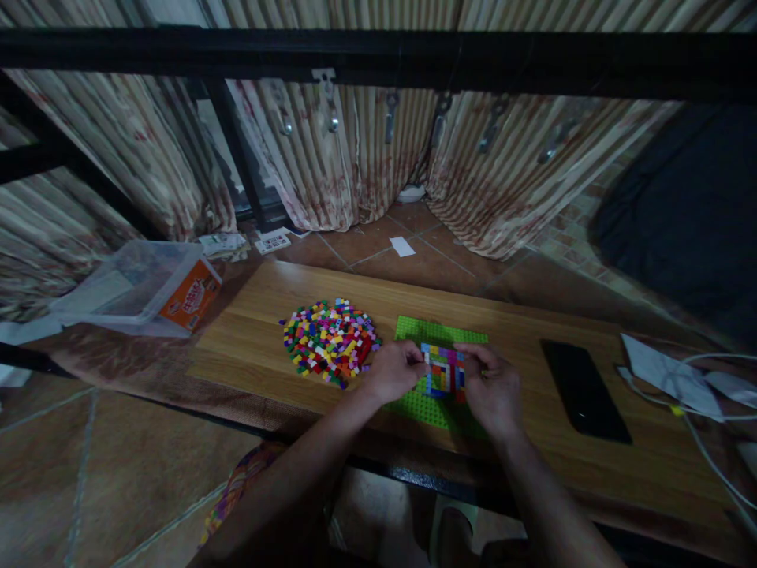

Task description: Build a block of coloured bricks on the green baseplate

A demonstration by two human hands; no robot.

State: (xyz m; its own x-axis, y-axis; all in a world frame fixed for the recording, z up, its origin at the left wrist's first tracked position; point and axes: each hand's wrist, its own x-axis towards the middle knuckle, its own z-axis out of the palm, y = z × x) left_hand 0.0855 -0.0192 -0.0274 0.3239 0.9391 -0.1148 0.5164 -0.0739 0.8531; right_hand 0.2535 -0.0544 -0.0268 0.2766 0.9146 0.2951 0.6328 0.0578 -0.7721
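A small rectangular build of multicoloured toy bricks [443,372] lies on a green studded baseplate [414,327], showing blue, red, yellow, white and purple pieces. At its left edge, my left hand [395,371] has thumb and fingers pinched together against the build. Curled around the right edge is my right hand [492,388], its thumb and forefinger closed near the upper right corner. My fingers cover parts of both sides, and any single brick between the fingertips is too small to make out. Left of the baseplate spreads a pile of loose coloured bricks [331,339].
The wooden board [236,339] also carries a black phone [585,390] on the right, near white cables [698,410] and a white sheet [668,375]. A clear plastic bin [136,288] with an orange label stands at the left. Striped curtains [331,173] hang behind a dark bar.
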